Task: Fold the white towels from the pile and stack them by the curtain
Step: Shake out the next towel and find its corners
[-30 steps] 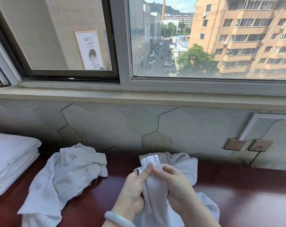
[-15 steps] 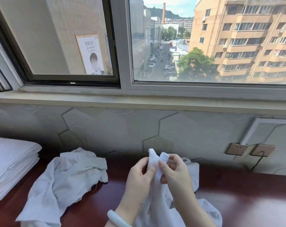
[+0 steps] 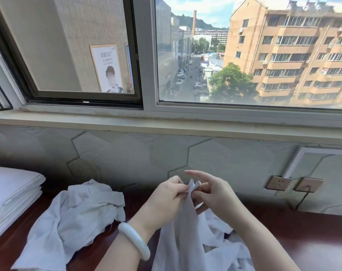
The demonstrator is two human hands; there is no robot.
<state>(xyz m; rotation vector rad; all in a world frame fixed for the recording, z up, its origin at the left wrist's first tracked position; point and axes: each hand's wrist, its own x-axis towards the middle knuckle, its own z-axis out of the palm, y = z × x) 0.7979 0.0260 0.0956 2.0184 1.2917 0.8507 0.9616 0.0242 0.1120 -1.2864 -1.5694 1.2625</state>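
Note:
A white towel (image 3: 185, 227) hangs from my two hands above the dark red tabletop (image 3: 303, 237). My left hand (image 3: 164, 202), with a white bangle on its wrist, pinches the towel's top corner. Just right of it, my right hand (image 3: 215, 196) holds the same corner between thumb and lower fingers, with its index finger stretched out. The towel's lower part bunches on the table under my arms. A second white towel (image 3: 74, 220) lies crumpled to the left. A stack of folded white towels (image 3: 11, 194) sits at the far left edge.
A patterned wall and a window sill (image 3: 166, 126) run close behind the table. Two wall sockets (image 3: 293, 183) sit at the right, one with a black cable plugged in. The window above shows a street and buildings.
Both hands have lifted the towel's corner higher. My right index finger has straightened away from the cloth. The camera has tilted up slightly.

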